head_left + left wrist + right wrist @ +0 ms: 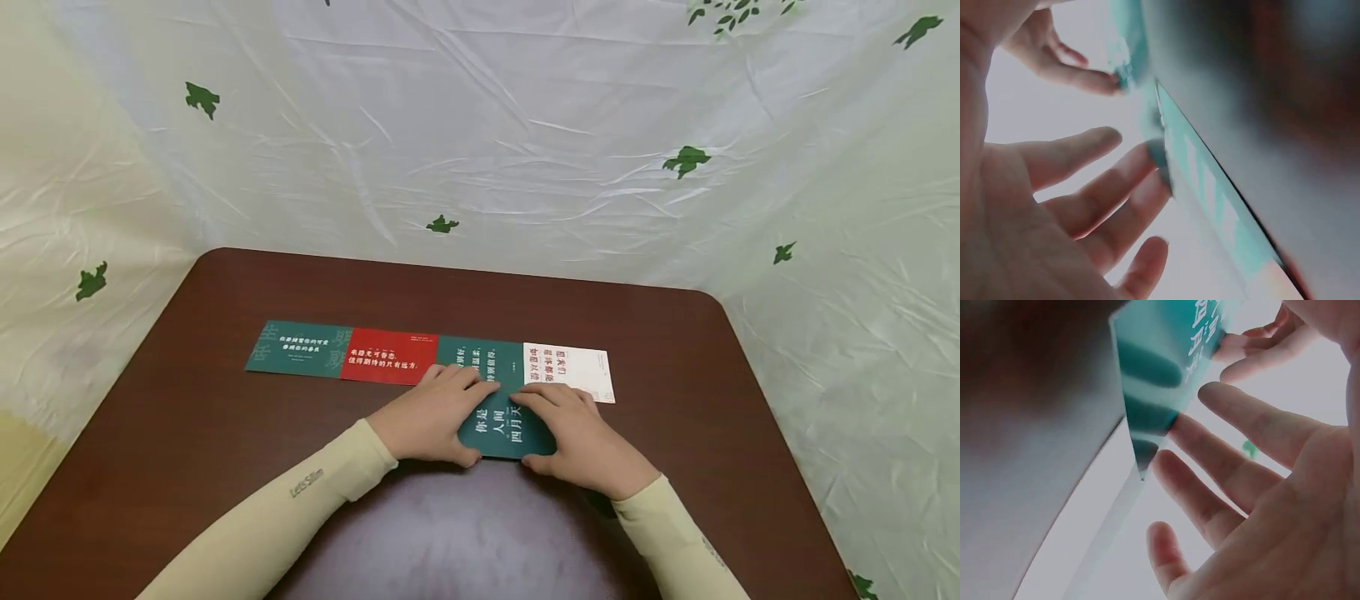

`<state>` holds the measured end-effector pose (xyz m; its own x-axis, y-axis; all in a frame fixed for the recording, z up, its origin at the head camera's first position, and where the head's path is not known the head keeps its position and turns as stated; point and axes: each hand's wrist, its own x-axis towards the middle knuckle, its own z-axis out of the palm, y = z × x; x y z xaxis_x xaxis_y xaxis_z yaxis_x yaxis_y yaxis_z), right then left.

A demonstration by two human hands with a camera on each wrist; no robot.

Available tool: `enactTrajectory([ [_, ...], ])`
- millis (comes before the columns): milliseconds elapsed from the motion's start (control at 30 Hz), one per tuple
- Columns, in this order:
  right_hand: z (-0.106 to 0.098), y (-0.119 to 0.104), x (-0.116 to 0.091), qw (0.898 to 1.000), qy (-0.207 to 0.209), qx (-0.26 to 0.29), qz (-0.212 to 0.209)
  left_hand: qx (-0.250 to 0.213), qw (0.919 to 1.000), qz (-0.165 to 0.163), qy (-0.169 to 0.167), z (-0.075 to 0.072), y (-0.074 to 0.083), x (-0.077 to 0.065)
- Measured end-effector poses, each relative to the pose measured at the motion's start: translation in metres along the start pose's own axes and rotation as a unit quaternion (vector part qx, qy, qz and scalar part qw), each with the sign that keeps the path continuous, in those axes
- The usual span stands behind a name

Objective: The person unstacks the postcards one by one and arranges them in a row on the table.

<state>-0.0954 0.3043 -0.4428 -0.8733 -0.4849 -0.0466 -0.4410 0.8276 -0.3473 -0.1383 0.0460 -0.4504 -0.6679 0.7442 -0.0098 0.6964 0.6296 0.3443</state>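
Note:
In the head view both hands hold a green card with white characters, near the middle of the table. My left hand has its fingers along the left edge, with the thumb by the near left corner. My right hand mirrors it on the right edge. The card's far end overlaps or meets another green card in a row; fingers partly hide this join. In the right wrist view the fingertips meet the edge of the green card, which stands tilted.
To the left, the row continues with a red card and a teal card. A white card with red characters ends it at the right. They lie on a dark brown table; pale leaf-printed cloth hangs behind.

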Motion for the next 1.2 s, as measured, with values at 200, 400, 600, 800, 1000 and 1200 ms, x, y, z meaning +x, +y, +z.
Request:
enactTrajectory([
  [200,-0.024,0.041,-0.008,0.998,0.007,-0.014,0.054,0.044,0.9988,0.021,-0.004,0.002,0.018,0.064],
  [400,-0.039,0.076,-0.010,0.993,-0.004,0.020,0.120,0.065,0.9977,0.015,-0.014,0.001,0.036,0.116],
  [600,-0.055,0.101,-0.007,0.987,-0.018,0.030,0.159,0.070,0.9974,0.005,-0.016,0.004,0.044,0.159],
  [800,-0.065,0.121,-0.007,0.981,-0.034,0.021,0.191,0.068,0.9975,-0.005,-0.016,0.006,0.055,0.187],
  [1000,-0.066,0.135,-0.013,0.975,-0.047,0.034,0.216,0.065,0.9976,-0.009,-0.023,0.012,0.068,0.200],
  [1200,-0.067,0.137,-0.018,0.973,-0.053,0.034,0.223,0.061,0.9977,-0.016,-0.026,0.018,0.072,0.202],
])
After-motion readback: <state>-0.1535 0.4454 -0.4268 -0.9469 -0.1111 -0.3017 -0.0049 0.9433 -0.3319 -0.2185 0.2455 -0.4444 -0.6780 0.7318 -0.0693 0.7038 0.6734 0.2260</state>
